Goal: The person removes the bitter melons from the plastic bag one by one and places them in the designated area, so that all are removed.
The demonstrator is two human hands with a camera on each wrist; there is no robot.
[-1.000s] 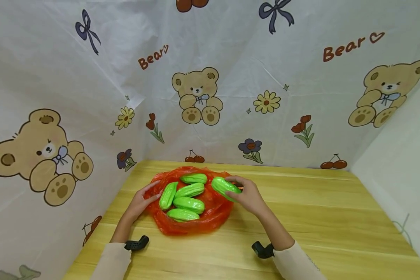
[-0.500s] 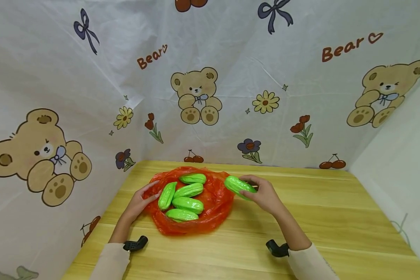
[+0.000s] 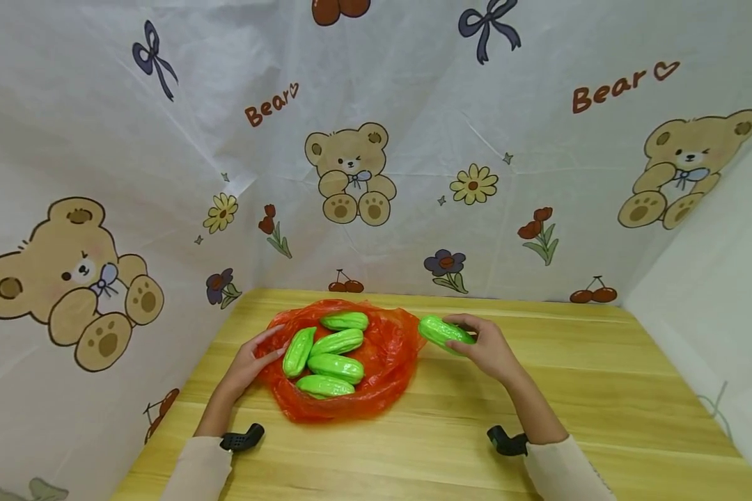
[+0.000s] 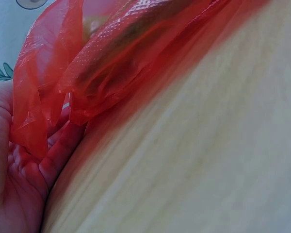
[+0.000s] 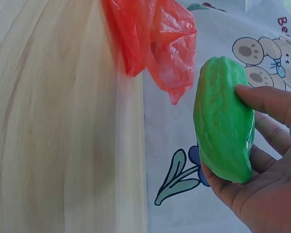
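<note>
In the head view a red plastic bag (image 3: 385, 400) lies spread open on the table, with several glossy green bitter melons (image 3: 336, 367) inside it. My left hand (image 3: 247, 360) holds the bag's left rim; in the left wrist view the film (image 4: 41, 97) runs between thumb and fingers, and some fingertips are hidden. Right of the bag, my right hand (image 3: 487, 346) grips another bitter melon (image 3: 441, 332) above the table. Close up in the right wrist view, this ridged bitter melon (image 5: 222, 119) sits between thumb and fingers, apart from the bag.
A wooden table (image 3: 589, 390) stretches right of the bag. Behind and to the left hangs a white sheet (image 3: 413, 139) printed with bears and flowers. A thin cord (image 3: 718, 407) shows by the table's right edge.
My right hand has carried its bitter melon rightward, from over the bag's right side to just beyond the rim. The left hand and the other bitter melons stay in place.
</note>
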